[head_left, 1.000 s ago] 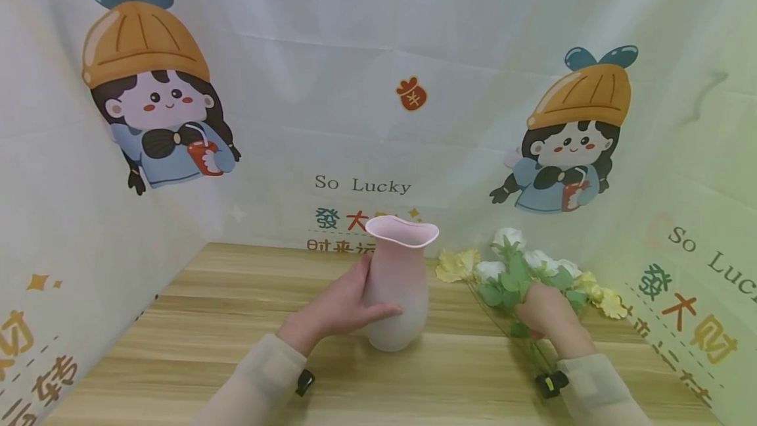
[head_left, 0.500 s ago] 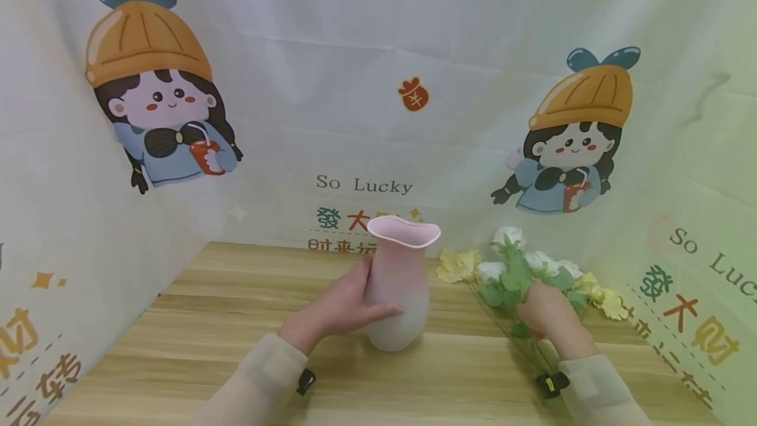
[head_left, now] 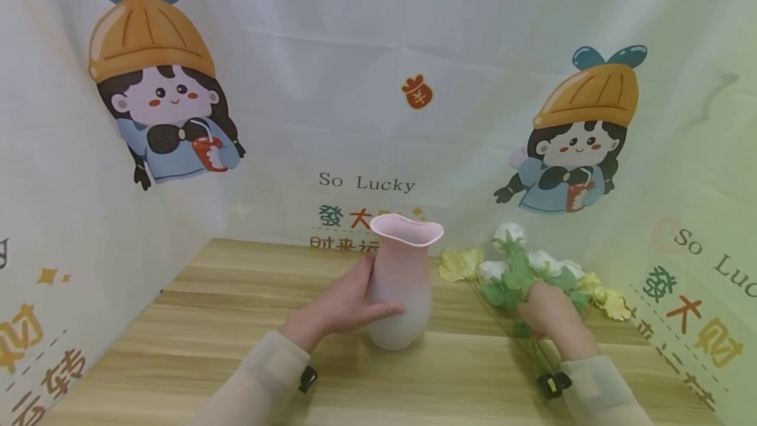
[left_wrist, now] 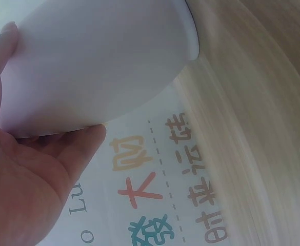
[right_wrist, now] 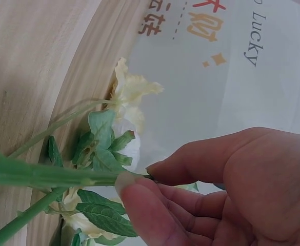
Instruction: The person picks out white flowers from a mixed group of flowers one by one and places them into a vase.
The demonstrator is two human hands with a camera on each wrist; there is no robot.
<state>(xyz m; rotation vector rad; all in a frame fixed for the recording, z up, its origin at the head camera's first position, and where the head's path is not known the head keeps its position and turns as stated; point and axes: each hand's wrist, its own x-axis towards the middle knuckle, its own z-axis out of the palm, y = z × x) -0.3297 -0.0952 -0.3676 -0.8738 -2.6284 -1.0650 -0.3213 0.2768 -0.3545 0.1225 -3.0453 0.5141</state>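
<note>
A vase with a wavy rim, fading from pink at the top to white below, stands upright on the wooden table. My left hand holds its left side, thumb across the front and the other fingers round the back. In the left wrist view, the vase's smooth wall fills the space beside the fingers. To the right lies a bunch of artificial flowers with white blooms, yellow blooms and green leaves. My right hand pinches a thick green flower stem between thumb and forefinger, as the right wrist view shows.
The wooden table meets a pale printed cloth that hangs behind it and at both sides. Black wrist devices show below the left sleeve and beside the right sleeve. More stems cross under the pinched one.
The head view has shifted slightly, so the scene sits a little further right. Both hands, the vase and the flowers keep their places relative to each other.
</note>
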